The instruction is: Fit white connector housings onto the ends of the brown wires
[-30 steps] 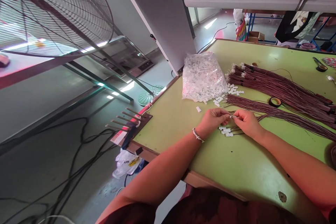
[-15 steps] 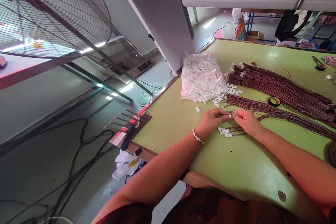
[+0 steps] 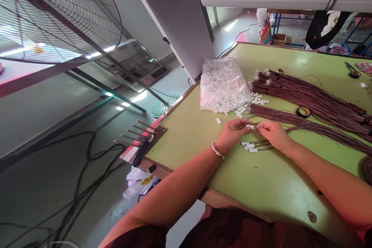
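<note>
Between the fingertips of my left hand [image 3: 231, 135] is a small white plastic connector [image 3: 249, 126]. My right hand [image 3: 272, 135] pinches a thin brown wire [image 3: 260, 127] close to the connector's right end; whether its tip is inside the connector is too small to tell. Just below my hands lie several wires with white connectors [image 3: 250, 146] on their ends. Behind my fingers stretches a bundle of loose brown wires [image 3: 287, 118]. A clear plastic bag [image 3: 223, 85] full of white connectors sits to the left, with loose connectors [image 3: 258, 99] spilled beside it.
Thicker bundles of brown wire [image 3: 308, 93] lie at the back right, near a roll of black tape [image 3: 303, 112]. A pronged wooden rack [image 3: 154, 139] is fixed at the table's left edge. A large fan [image 3: 64, 15] stands at the left.
More of the white connector now shows at my left fingertips, lying lengthwise toward the wire. Both hands stay in nearly the same place.
</note>
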The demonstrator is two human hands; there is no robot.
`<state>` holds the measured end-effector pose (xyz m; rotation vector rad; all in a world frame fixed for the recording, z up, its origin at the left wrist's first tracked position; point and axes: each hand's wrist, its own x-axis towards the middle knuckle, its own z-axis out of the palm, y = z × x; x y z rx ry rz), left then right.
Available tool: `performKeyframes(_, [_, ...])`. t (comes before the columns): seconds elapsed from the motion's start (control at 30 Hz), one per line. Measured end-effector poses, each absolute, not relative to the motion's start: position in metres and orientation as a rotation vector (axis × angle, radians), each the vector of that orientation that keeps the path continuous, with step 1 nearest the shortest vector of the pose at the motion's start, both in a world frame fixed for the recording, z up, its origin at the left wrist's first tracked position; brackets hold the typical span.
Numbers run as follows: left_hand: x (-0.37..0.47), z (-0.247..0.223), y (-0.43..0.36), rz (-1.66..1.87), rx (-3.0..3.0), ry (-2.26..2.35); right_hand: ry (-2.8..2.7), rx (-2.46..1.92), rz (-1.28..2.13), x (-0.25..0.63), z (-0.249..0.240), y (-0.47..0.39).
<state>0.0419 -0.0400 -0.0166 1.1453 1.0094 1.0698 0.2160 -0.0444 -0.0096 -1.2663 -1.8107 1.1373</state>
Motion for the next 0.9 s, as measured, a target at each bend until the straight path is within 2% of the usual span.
performKeyframes(0.3, [0.041,-0.022,-0.039,1.046,1.195,1.107,-1.792,-1.388,1.025,0.215,-0.015,-0.044])
performKeyframes(0.9, [0.052,-0.017,-0.041,1.036,1.095,1.064,-1.95,-1.257,0.903,0.213,-0.017,-0.044])
